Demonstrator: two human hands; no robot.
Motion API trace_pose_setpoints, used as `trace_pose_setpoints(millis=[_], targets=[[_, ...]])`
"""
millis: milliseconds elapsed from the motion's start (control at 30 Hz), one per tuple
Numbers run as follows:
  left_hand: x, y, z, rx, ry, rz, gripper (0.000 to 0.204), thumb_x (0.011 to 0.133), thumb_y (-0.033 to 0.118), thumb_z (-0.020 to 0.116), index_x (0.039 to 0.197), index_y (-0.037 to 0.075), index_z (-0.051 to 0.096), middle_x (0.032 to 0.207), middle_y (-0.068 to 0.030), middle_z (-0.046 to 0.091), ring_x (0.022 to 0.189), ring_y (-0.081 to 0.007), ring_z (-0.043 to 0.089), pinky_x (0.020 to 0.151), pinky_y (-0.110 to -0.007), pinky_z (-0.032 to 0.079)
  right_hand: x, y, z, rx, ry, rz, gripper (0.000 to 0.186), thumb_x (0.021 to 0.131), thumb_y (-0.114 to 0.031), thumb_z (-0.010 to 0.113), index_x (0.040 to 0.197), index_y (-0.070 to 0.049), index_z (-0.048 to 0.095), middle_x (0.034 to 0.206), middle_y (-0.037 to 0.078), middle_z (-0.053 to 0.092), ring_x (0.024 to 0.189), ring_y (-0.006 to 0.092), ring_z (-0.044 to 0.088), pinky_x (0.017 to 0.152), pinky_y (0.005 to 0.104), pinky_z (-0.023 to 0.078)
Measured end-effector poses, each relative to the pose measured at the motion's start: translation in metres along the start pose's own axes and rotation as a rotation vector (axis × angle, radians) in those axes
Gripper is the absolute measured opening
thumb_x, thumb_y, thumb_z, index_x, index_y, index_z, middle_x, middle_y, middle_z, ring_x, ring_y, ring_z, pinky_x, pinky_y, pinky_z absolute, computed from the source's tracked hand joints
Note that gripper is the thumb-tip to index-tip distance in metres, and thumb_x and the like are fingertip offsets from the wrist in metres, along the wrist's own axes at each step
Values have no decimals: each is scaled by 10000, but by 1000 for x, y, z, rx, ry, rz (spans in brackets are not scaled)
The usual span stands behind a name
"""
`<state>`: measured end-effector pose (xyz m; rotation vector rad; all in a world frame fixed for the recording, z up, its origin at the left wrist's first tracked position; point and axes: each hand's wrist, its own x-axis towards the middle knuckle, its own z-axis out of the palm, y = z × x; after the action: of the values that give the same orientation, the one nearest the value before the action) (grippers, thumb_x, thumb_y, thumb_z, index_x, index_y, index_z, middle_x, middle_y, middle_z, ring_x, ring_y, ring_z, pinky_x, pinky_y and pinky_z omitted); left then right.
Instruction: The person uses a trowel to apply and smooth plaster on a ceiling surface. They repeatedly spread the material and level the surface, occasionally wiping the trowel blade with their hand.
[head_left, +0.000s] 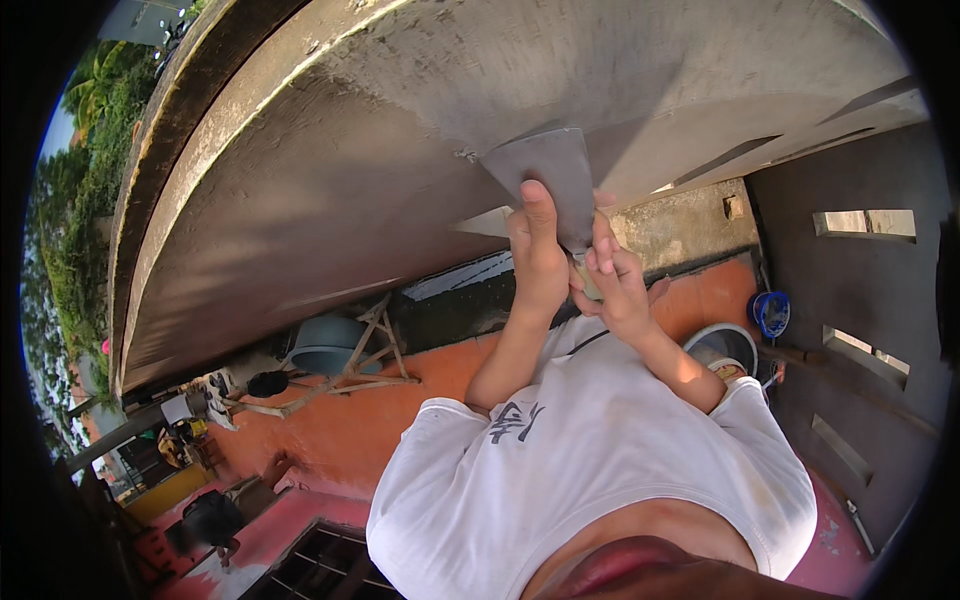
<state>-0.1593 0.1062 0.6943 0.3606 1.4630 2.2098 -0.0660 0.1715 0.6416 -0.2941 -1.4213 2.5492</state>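
Note:
A wide putty knife [548, 178] with a grey blade is held in both hands, its broad edge up against the grey plastered surface [400, 140]. The thumb of my left hand [538, 245] presses on the face of the blade, while its fingers pass behind and are partly hidden. My right hand [622, 290] closes round the pale handle [586, 282] just below the blade. Around the blade the plaster looks smooth and dark in places, rougher and lighter toward the upper edge.
A blue-grey basin [328, 345] sits by a wooden trestle [372, 350] at the left. On the right are a large bucket [724, 345], a blue container [770, 313] and a dark slotted wall [860, 300]. A dark grille [325, 560] shows at the lower edge.

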Motion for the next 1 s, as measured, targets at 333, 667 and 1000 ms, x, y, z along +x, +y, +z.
trace_pose_setpoints(millis=[333,667,1000], targets=[[1,5,-2,26,14,-12,844,979,668,308,880,-99,645,581,-67,590,509,-107,551,506,-238,458,7,9,-2,91,-29,63,428,1051,-403,427,798,-59,449,712,42,478,464,66,375,406,214,258],[-1,15,0,64,5,-109,853,982,669,300,868,-94,665,582,-63,588,472,-106,531,455,-241,430,-1,15,-5,124,-20,74,341,1064,-354,392,903,-62,463,741,54,491,461,66,379,403,215,251],[2,-2,-3,16,-6,-46,864,977,680,293,860,-85,676,575,-60,580,485,-109,534,471,-240,433,3,15,-9,32,-35,30,390,1056,-397,403,848,-69,435,719,53,475,461,66,361,400,208,254]])
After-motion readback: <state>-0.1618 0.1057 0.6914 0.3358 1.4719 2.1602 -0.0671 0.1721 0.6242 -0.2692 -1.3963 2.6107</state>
